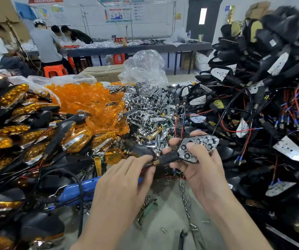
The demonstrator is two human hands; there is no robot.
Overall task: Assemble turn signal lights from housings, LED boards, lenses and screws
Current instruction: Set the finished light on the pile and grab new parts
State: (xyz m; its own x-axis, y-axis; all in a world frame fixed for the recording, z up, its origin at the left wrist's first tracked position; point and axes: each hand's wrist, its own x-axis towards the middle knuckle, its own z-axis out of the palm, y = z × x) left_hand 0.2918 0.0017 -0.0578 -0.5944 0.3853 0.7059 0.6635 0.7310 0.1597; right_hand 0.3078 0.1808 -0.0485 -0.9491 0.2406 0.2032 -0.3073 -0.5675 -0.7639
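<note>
My right hand (198,165) grips a black turn signal housing (168,157) by its body, with a chrome reflector (198,146) seated in its face and no lens on it. My left hand (127,175) pinches the threaded end of the housing's stem, where the wires come out. Orange lenses (89,100) are heaped at the middle left. Loose chrome reflectors (148,109) lie in a pile behind my hands. Screws (184,197) are scattered on the grey table below my right wrist.
Finished amber lights (24,134) pile up on the left. A tall tangle of black housings with LED boards and wires (264,91) fills the right. A blue electric screwdriver (76,191) lies left of my left arm. Several people work at a far table (127,48).
</note>
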